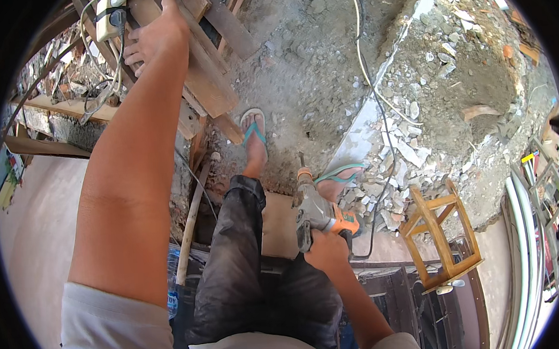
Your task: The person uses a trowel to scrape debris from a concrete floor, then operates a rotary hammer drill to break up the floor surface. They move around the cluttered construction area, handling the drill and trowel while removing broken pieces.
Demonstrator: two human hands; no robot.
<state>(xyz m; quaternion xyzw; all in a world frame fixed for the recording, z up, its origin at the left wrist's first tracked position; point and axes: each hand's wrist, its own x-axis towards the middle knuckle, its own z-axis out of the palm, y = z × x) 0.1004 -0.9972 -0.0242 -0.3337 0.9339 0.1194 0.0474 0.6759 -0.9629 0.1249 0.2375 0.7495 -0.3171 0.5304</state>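
Note:
My right hand (pixel 327 251) grips the rear handle of a dusty grey and orange rotary hammer drill (pixel 316 205). Its short steel bit (pixel 302 159) points away from me, over the ground between my feet. A black cord leaves the drill near its handle. At the upper left, my left hand (pixel 159 37) rests with spread fingers on a pile of wooden planks (pixel 210 91). Beside those fingers is a white power strip (pixel 109 18) with a black plug (pixel 119 17) in it.
Broken plaster and rubble (pixel 400 155) cover the right side, edged by a pale strip (pixel 359 133). A black cable (pixel 386 123) and a white cable (pixel 361 63) cross the ground. At lower right are a wooden stool (pixel 439 233) and white pipes (pixel 526 243). A wooden pole (pixel 193 225) leans by my left leg.

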